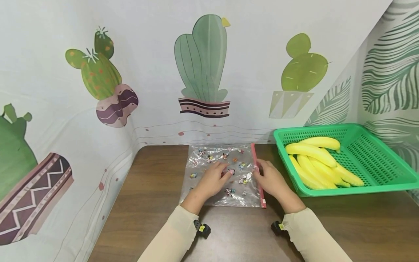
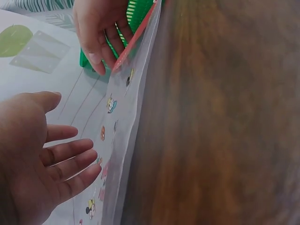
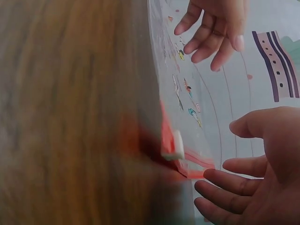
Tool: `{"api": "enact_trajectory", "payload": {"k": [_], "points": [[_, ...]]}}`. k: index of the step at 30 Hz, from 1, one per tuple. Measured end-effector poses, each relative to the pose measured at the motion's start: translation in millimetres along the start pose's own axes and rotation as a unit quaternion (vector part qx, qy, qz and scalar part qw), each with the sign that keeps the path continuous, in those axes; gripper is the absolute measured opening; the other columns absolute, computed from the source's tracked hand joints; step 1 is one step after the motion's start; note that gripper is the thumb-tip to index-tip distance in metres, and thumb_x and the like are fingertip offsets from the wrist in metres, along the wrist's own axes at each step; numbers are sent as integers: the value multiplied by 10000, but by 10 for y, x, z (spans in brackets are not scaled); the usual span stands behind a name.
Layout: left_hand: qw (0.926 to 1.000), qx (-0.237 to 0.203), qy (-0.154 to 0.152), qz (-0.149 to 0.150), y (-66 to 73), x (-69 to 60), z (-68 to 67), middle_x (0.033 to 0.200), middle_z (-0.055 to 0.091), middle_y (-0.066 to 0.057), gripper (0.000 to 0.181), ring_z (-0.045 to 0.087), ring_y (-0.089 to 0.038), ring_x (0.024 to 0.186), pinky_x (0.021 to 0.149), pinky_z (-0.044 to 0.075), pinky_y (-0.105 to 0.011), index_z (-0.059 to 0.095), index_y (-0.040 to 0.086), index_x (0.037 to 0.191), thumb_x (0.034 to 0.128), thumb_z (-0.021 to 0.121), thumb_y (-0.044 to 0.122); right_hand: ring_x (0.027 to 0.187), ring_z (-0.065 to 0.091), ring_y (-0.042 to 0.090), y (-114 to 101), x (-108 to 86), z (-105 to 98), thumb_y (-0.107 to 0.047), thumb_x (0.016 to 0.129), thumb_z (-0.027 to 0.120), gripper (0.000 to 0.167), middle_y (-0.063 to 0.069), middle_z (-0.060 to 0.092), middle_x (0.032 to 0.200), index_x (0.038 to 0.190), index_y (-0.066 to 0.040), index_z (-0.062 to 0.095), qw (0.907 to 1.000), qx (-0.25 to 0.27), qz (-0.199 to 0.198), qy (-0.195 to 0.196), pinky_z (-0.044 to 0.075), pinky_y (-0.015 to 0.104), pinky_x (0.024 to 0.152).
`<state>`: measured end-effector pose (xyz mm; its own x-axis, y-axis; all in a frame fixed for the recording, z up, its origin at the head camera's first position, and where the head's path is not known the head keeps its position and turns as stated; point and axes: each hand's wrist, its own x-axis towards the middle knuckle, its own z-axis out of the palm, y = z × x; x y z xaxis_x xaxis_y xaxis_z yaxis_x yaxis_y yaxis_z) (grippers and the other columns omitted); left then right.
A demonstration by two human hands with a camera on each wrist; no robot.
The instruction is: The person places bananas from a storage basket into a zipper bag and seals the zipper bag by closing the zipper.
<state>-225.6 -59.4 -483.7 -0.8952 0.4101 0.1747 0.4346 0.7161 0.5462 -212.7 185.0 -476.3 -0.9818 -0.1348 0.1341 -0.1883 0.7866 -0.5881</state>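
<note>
A clear zip bag (image 1: pixel 242 153) printed with small cartoon figures lies flat on the brown table, its red zip edge (image 1: pixel 257 160) toward the right. My left hand (image 1: pixel 210 181) is over the middle of the bag with its fingers loosely extended; in the left wrist view they pinch nothing. Beside the red edge is my right hand (image 1: pixel 272 182), fingers relaxed and slightly bent. Its fingertips (image 3: pixel 211 174) appear close to the red strip, though I cannot tell whether they touch it. A white zip slider (image 3: pixel 175 145) sits at the strip's near end.
To the right stands a green plastic basket (image 1: pixel 389 171) with several yellow bananas (image 1: pixel 311 153) in its left part. The brown table (image 1: pixel 154 182) ends at a cactus-print cloth (image 1: pixel 157 72) behind. Each wrist carries a small black camera (image 1: pixel 204 230).
</note>
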Motion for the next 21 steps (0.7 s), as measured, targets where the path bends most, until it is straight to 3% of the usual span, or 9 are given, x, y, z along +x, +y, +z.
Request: {"api": "enact_trajectory", "payload": {"k": [8, 21], "points": [[9999, -81, -127, -34, 39, -15, -17, 1428, 584, -114, 568, 563, -292, 1327, 1133, 439, -457, 521, 93, 1458, 1062, 430, 489, 1274, 564, 427, -71, -29, 23, -211, 981, 585, 527, 255, 579, 1353, 1434, 41, 489, 9995, 225, -209, 89, 429, 592, 1087], [9994, -83, -341, -36, 89, -36, 0, 1520, 508, -114, 593, 535, -309, 1366, 1136, 432, -495, 464, 141, 1512, 1064, 391, 523, 1202, 631, 375, -160, -54, 86, -199, 990, 603, 495, 209, 628, 1283, 1420, 29, 512, 9978, 580, -317, -36, 496, 555, 1024]]}}
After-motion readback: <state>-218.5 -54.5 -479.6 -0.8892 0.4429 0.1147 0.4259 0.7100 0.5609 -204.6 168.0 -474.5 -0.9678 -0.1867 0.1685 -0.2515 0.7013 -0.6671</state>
